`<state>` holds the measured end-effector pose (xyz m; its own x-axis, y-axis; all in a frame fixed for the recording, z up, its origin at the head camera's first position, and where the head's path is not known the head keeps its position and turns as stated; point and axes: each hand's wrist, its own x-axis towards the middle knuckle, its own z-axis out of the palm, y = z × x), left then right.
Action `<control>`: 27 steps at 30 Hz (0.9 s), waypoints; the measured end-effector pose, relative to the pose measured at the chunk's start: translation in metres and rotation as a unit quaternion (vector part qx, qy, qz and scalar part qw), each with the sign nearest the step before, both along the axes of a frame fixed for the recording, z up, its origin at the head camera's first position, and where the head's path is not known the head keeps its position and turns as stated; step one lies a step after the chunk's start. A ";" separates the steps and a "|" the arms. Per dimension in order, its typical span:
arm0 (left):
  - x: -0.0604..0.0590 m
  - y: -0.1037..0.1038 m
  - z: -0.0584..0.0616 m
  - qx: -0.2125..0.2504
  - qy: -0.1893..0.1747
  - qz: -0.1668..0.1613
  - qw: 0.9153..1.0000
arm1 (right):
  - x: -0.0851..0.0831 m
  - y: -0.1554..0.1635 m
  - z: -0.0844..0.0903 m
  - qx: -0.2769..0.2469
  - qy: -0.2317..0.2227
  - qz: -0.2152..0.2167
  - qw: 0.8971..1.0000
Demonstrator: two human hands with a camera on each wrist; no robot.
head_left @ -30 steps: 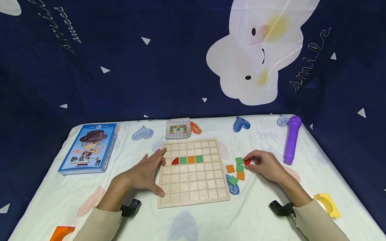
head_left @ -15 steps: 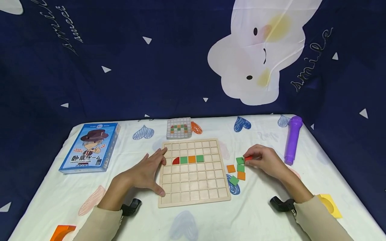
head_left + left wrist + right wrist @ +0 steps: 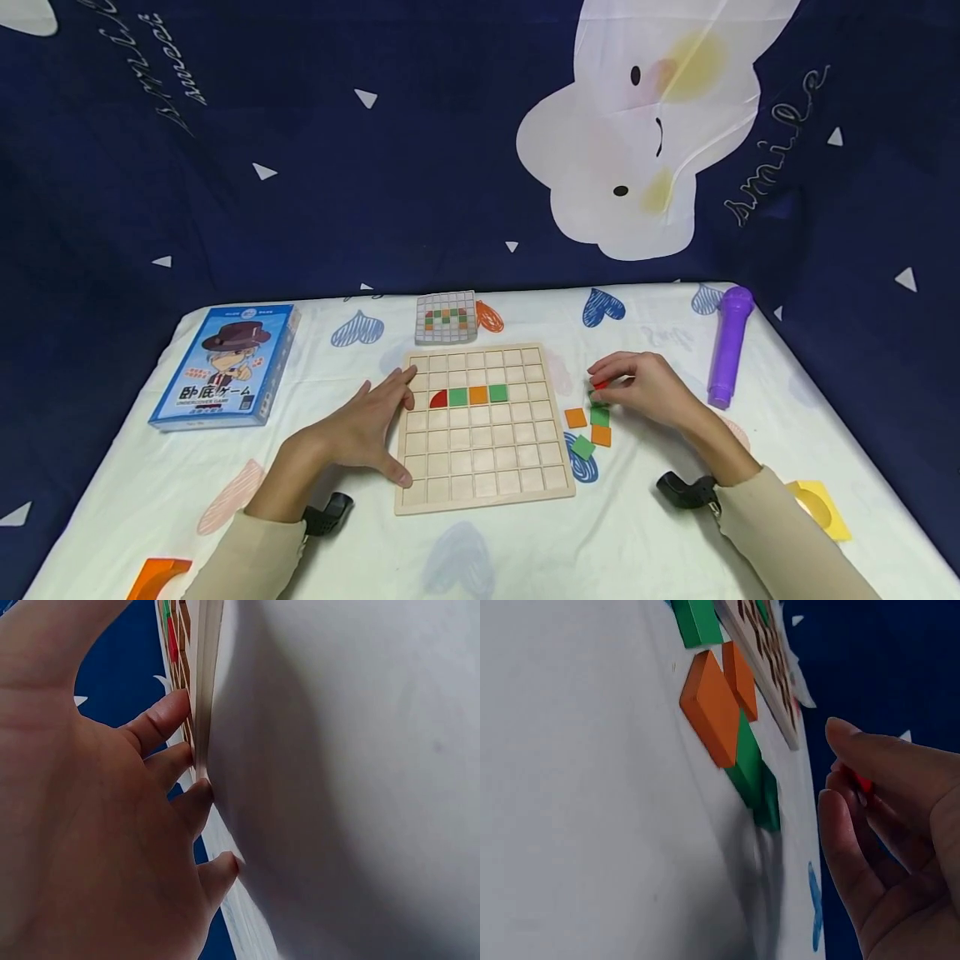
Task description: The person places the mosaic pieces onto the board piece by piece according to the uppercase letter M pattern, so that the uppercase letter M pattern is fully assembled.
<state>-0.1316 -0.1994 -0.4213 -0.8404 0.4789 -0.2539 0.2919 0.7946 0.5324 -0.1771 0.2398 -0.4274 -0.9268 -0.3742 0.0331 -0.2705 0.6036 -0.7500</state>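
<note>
My left hand [image 3: 356,433] rests against the left edge of a wooden grid board [image 3: 480,461], thumb near its lower corner; in the left wrist view its fingertips [image 3: 196,791] touch the rim. On the board lie a red quarter-round tile [image 3: 439,399], a green tile [image 3: 458,397], an orange tile [image 3: 478,395] and another green tile [image 3: 498,392] in one row. Right of the board, my right hand [image 3: 648,390] pinches a red tile [image 3: 863,782] above the loose tiles. Its exact shape is mostly hidden by the fingers.
Loose orange [image 3: 575,418] and green [image 3: 582,447] tiles lie right of the board. A pattern card [image 3: 446,333] sits behind it. Around the table are a blue game box [image 3: 225,367], a purple microphone-shaped toy [image 3: 727,350], a yellow block [image 3: 834,517] and an orange block [image 3: 153,575].
My right hand has lifted the red tile from beside the loose green tiles and moved it slightly left, over the upper green one. The left hand stays at the board's edge.
</note>
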 end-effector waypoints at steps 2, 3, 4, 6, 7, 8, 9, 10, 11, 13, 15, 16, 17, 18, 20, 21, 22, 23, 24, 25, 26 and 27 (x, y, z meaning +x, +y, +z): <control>0.000 0.000 0.000 -0.001 0.002 -0.001 1.000 | -0.001 -0.004 0.000 -0.002 -0.006 0.001 1.000; -0.001 0.000 -0.001 -0.001 0.002 -0.001 1.000 | -0.001 -0.005 0.000 -0.003 -0.006 0.004 1.000; -0.001 0.000 -0.001 0.000 0.001 0.000 1.000 | -0.002 -0.007 0.001 -0.004 -0.006 0.005 1.000; -0.001 0.000 -0.001 -0.001 0.000 -0.001 1.000 | -0.002 -0.010 0.001 -0.005 -0.004 0.009 1.000; -0.002 0.000 -0.001 -0.002 -0.001 -0.001 1.000 | -0.002 -0.012 0.002 -0.006 -0.001 0.013 1.000; -0.002 0.000 -0.001 -0.003 -0.001 -0.001 1.000 | -0.002 -0.014 0.003 -0.007 0.000 0.017 1.000; -0.002 0.000 -0.001 -0.003 0.000 -0.001 1.000 | -0.002 -0.015 0.002 -0.006 0.002 0.020 1.000; -0.002 0.000 -0.001 -0.003 0.000 -0.002 1.000 | -0.003 -0.017 0.002 -0.005 0.001 0.020 1.000; -0.002 0.000 -0.002 -0.004 0.002 -0.002 1.000 | -0.004 -0.019 0.002 -0.004 0.000 0.022 1.000; -0.002 0.000 -0.002 -0.004 0.005 -0.004 1.000 | -0.005 -0.023 0.003 -0.003 -0.003 0.026 1.000; -0.002 0.000 -0.002 -0.003 0.006 -0.005 1.000 | -0.006 -0.028 0.002 0.000 -0.004 0.028 1.000; -0.002 0.000 -0.002 -0.002 0.006 -0.005 1.000 | -0.006 -0.031 0.003 0.001 -0.005 0.030 1.000; -0.002 0.001 -0.001 -0.002 0.006 -0.006 1.000 | -0.006 -0.033 0.003 0.003 -0.005 0.032 0.999; -0.002 0.001 -0.001 0.000 0.006 -0.007 1.000 | -0.006 -0.036 0.003 0.003 -0.006 0.034 0.999; -0.001 0.001 -0.001 0.002 0.006 -0.007 1.000 | -0.005 -0.042 0.003 0.004 -0.011 0.037 0.999; -0.001 0.001 -0.001 0.003 0.005 -0.008 1.000 | -0.006 -0.045 0.002 0.003 -0.016 0.039 0.999; -0.001 0.001 -0.001 0.004 0.006 -0.008 1.000 | -0.006 -0.048 0.002 0.003 -0.020 0.040 0.999; -0.001 0.001 -0.001 0.005 0.006 -0.009 1.000 | -0.006 -0.052 0.001 0.002 -0.023 0.043 0.999; -0.001 0.000 -0.001 0.004 0.006 -0.008 1.000 | -0.006 -0.055 0.001 -0.002 -0.029 0.045 0.999; -0.001 0.000 -0.001 0.003 0.006 -0.008 1.000 | -0.006 -0.058 0.001 -0.004 -0.031 0.048 0.998; 0.000 0.000 -0.001 0.002 0.005 -0.007 1.000 | -0.006 -0.062 0.000 -0.004 -0.029 0.051 0.998; 0.000 -0.001 -0.001 0.001 0.006 -0.006 1.000 | -0.006 -0.066 0.000 -0.006 -0.028 0.054 0.998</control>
